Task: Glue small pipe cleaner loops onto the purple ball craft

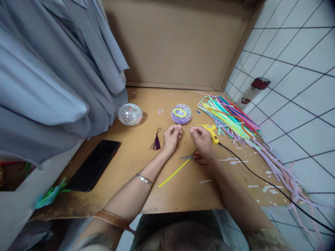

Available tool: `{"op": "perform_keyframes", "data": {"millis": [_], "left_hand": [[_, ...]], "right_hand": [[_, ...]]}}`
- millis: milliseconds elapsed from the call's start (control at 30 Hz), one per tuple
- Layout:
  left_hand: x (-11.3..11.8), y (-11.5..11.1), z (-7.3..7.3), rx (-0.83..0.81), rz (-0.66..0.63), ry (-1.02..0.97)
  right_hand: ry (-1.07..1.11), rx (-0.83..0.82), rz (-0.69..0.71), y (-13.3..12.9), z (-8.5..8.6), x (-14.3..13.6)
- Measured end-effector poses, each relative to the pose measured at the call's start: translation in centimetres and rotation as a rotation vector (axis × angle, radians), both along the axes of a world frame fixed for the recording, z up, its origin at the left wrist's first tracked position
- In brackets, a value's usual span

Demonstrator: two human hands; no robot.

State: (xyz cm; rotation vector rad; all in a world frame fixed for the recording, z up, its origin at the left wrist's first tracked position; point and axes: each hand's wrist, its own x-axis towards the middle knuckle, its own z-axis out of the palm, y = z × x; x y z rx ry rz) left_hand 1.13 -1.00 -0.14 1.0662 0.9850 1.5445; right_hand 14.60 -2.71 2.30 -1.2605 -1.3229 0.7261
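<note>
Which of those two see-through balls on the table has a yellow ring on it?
The right-hand ball, nearer the yellow glue gun. It carries a yellow oval ring; the left-hand ball shows none.

What the left hand [171, 138] and right hand [202, 140] pinch is too small to tell. The right forearm [225, 177] partly hides the red-handled metal scissors [198, 157]; the right hand covers part of the yellow plastic glue gun [213, 134]. The draped grey cloth [52, 69] and black cable [251, 170] run out of view.
</note>
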Motion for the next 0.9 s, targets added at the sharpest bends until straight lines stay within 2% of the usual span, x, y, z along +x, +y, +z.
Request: {"op": "perform_keyframes", "data": {"millis": [100, 233, 733, 900], "left_hand": [[0.2, 0.0, 0.1, -0.036, 0.043, -0.059], [1.0, -0.8, 0.5, -0.099, -0.097, -0.134], [1.5, -1.1, 0.2, -0.196, -0.223, -0.239], [1.5, -1.0, 0.3, -0.194, -0.207, -0.248]], "right_hand": [[0.166, -0.115, 0.045, 0.0, 0.1, 0.0], [0.254, -0.155, 0.085, -0.2, 0.2, -0.4], [0.244, -0.159, 0.133, -0.6, 0.4, -0.8], [0.159, -0.107, 0.127, -0.4, -0.1, -0.4]]}}
